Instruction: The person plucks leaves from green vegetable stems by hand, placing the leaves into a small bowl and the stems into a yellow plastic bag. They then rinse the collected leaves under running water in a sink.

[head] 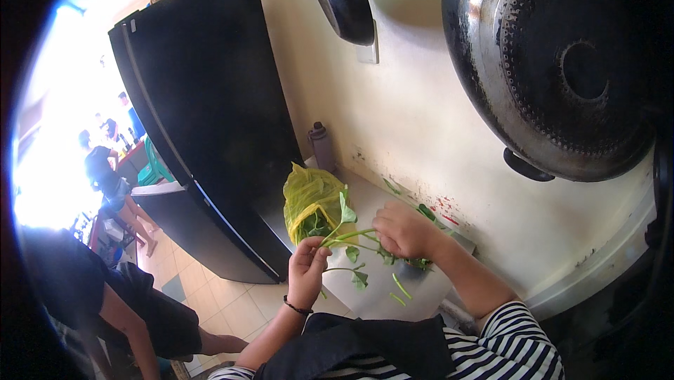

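Observation:
My left hand [309,265] pinches a small bunch of leafy green stems [352,233]. The stems run across to my right hand [404,230], whose fingers are curled around their other end. Leaves hang from the bunch between both hands. Just beyond my left hand, a yellow plastic bag [313,190] stands with its mouth open and more greens [315,225] inside. Below my right hand, cut stem pieces [402,286] lie on a metal tabletop [368,288]. Other leaves lie by my right wrist, which partly hides them.
A purple bottle [322,148] stands by the wall behind the bag. A black refrigerator [205,85] rises at the left. A large blackened pan [553,75] hangs at the upper right. Another person [121,311] is close at the lower left; several people are farther back.

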Demonstrator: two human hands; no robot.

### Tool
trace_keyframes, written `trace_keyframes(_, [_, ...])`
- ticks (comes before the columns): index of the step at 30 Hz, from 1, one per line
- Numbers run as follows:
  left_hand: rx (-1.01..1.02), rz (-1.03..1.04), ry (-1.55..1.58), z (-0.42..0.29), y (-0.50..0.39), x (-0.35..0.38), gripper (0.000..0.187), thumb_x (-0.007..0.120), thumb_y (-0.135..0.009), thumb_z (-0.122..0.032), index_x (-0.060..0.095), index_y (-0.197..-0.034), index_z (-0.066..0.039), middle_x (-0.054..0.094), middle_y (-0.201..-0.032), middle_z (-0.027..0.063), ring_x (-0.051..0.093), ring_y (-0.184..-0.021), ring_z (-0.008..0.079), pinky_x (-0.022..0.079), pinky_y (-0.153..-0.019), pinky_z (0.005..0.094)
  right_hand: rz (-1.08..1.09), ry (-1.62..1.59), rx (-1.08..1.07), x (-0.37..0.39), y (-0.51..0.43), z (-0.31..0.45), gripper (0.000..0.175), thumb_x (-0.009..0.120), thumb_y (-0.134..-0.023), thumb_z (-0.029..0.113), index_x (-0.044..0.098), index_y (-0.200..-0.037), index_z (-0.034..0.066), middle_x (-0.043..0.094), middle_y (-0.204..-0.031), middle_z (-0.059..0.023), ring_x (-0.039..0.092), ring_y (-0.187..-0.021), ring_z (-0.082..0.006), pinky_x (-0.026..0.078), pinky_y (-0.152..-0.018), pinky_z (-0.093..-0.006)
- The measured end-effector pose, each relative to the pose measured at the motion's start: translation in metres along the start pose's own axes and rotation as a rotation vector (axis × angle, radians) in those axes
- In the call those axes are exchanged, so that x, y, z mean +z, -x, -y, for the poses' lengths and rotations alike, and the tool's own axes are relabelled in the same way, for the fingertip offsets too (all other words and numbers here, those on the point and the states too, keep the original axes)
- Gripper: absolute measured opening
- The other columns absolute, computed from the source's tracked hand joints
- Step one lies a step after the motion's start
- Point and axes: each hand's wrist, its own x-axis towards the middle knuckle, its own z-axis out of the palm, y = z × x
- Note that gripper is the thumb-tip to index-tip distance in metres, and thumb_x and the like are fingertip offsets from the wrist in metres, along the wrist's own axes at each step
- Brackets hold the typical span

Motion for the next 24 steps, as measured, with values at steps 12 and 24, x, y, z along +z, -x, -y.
trace_keyframes(12, [0.114,-0.035,-0.107,-0.008,-0.001,-0.005,0.011,0.052,-0.089,-0.004,0.054,-0.1,-0.001,0.055,-0.081,-0.0012,0.049,-0.07,0.0038,0.041,-0.063,0.0175,-0.622,-0.941,0.706,-0.026,0.024,-0.055,0.023,0.039,-0.087,0.013,0.057,-0.078,0.0019,0.057,-0.079,-0.0082,0.05,-0.077,-0.0191,0.041,-0.078,-0.0333])
trace_keyframes(24, [-0.15,-0.023,0.076,-0.014,-0.009,-0.003,0.014,0.055,-0.088,-0.009,0.052,-0.1,-0.003,0.055,-0.078,-0.0002,0.041,-0.058,0.0034,0.033,-0.052,0.0174,-0.02,-0.07,0.239,0.0,0.001,0.0,0.021,0.055,-0.085,0.023,0.067,-0.099,0.0149,0.064,-0.099,-0.0034,0.046,-0.106,-0.0224,0.026,-0.092,-0.0413])
